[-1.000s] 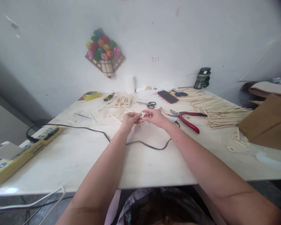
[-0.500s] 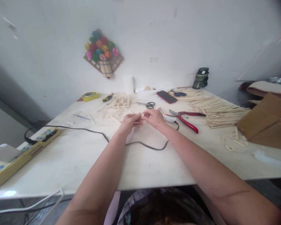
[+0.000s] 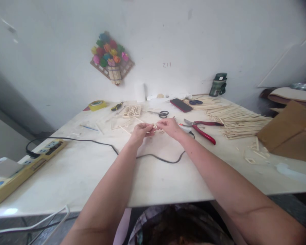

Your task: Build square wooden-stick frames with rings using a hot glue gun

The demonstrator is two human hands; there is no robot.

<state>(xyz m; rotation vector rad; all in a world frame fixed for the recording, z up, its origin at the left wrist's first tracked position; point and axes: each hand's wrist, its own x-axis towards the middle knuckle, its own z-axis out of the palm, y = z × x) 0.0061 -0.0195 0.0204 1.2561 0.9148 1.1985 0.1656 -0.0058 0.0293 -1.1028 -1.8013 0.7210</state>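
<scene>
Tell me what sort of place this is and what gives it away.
It looks like a small craft workspace, perhaps a workshop: a spread of thin wooden sticks, red-handled pruning shears on the table, and a colourful tulip decoration on the wall.

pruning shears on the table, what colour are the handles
The handles are red, seen best in the head view.

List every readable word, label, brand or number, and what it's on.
"217": marked on the wall; the first character could be a Z.
Green bottle: pale patch, too small to read.
Power strip: any markings too blurred to read.
No other text legible.
</scene>
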